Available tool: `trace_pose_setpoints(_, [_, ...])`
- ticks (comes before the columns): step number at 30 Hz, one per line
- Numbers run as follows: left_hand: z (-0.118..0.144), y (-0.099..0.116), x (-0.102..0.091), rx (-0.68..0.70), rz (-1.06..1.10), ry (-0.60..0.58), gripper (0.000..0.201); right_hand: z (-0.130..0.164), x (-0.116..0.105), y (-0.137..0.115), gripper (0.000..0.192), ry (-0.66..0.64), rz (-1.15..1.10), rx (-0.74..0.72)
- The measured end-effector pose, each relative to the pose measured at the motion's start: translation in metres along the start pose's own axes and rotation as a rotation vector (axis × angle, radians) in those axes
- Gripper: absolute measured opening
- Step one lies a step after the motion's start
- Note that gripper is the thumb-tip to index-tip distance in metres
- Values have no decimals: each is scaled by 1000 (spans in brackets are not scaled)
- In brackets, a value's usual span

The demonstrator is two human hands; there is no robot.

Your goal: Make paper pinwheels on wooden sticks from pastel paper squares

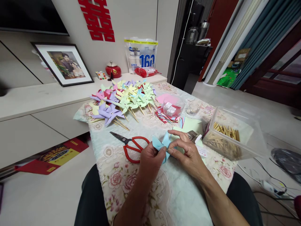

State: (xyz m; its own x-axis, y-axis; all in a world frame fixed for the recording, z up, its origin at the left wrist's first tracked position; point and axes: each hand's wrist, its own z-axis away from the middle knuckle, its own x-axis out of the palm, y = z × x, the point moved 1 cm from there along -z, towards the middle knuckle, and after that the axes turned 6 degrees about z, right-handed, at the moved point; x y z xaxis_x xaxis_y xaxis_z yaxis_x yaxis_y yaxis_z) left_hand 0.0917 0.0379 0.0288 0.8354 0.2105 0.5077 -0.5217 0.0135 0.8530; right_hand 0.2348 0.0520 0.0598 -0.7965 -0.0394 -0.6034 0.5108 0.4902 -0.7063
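A light blue paper pinwheel (158, 143) with folded blades is held between both hands over the near part of the table. My left hand (151, 158) is closed on its left side, the thumb pressed close to the centre. My right hand (185, 150) pinches near the middle from the right; a small fastener seems to sit at the centre, mostly hidden by fingertips. Red-handled scissors (133, 145) lie just left of my left hand, blades pointing away to the left. Pale green paper (191, 125) lies behind my right hand.
Finished pinwheels (127, 97) on sticks are heaped at the table's far left. A clear bin (249, 138) of short wooden sticks (227, 133) stands right. A round clear container (172, 106) rests on coloured paper strips (164, 116). A floral cloth (124, 182) covers the table.
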Motion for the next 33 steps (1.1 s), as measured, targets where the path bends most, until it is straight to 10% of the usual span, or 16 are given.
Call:
trace_pose_setpoints(21, [2, 1, -3, 95, -142, 20, 11, 2, 13, -1, 15, 156, -221, 215])
trace_pose_setpoints(33, [-2, -9, -5, 21, -44, -16, 14, 3, 21, 4, 81, 132, -659, 351])
